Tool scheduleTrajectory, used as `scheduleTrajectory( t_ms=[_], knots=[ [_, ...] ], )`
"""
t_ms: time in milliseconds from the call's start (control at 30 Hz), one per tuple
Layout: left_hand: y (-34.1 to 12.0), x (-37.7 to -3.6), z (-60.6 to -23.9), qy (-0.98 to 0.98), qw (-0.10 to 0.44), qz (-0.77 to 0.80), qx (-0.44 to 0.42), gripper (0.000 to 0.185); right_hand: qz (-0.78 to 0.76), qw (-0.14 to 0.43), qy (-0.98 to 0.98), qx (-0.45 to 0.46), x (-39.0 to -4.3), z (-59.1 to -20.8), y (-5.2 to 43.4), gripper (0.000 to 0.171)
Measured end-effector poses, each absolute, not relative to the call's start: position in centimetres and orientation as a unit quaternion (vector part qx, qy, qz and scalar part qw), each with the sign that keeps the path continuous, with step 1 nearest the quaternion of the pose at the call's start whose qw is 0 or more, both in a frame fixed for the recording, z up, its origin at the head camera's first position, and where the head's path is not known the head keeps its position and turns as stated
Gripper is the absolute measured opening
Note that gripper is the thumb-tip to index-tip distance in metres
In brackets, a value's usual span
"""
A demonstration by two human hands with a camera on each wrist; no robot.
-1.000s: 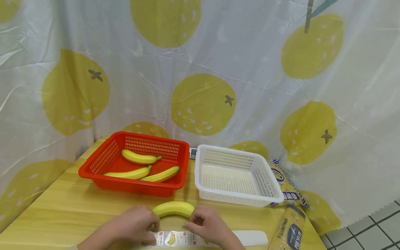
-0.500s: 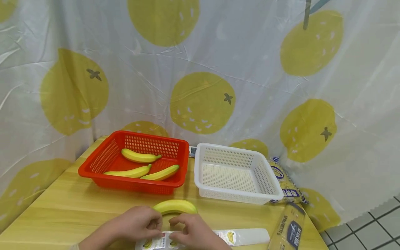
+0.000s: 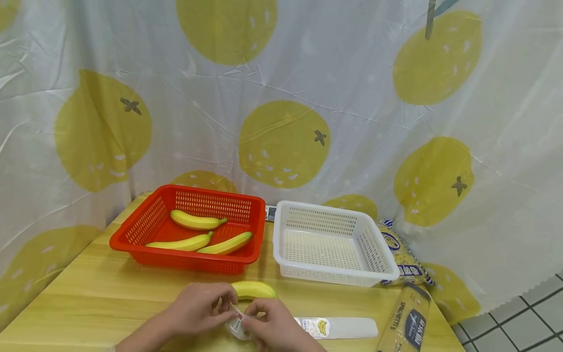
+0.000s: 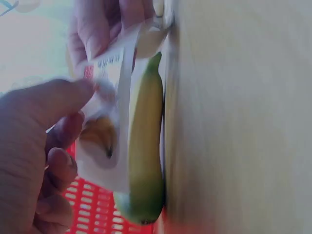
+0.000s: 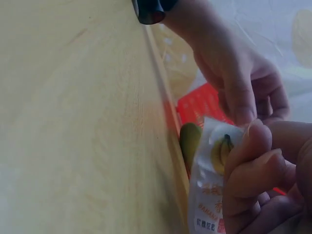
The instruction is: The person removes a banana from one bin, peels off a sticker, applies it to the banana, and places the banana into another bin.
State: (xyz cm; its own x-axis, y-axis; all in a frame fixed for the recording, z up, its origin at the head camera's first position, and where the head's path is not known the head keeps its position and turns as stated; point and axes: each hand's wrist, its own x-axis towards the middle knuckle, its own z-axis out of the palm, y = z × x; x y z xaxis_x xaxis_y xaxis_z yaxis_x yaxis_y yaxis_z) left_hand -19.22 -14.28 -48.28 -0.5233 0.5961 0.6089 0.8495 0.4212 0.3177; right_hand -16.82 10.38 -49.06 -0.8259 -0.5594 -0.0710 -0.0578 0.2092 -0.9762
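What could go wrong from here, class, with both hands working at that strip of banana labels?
Two risks stand out. The label strip is bent up where the left hand and right hand pinch it, so it might crease or tear. The loose banana lies just beyond the hands in the head view, so it could get nudged.

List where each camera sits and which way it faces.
Head: on the head, facing forward and down at the table; left hand, right hand show.
Left wrist: on that wrist, facing the label strip; both hands show.
Right wrist: on that wrist, facing the strip; both hands show.
Both wrist views show the banana and red basket.
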Motion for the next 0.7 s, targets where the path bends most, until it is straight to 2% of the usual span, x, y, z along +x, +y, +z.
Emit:
scheduleTrajectory(
  t_ms=[100,200,433,700],
  knots=[
    [-13.9,-19.4,-48.7,-0.784,0.256,-0.320,-0.467,0.028,-0.619,0.207,0.727,-0.214,-17.0,-49.3,10.4,0.017],
    [-13.5,-19.5,-49.1,-0.761,0.271,-0.342,-0.480,0.031,-0.634,0.192,0.714,-0.228,-17.3,-49.4,10.4,0.019],
    [-13.0,-19.2,-49.5,-0.761,0.223,-0.413,-0.448,0.031,-0.653,0.177,0.691,-0.256,-17.6,-49.2,10.9,0.020],
    [-13.1,-19.1,-49.6,-0.750,0.224,-0.426,-0.454,0.030,-0.660,0.162,0.663,-0.314,-17.5,-49.2,10.7,0.020]
  ],
)
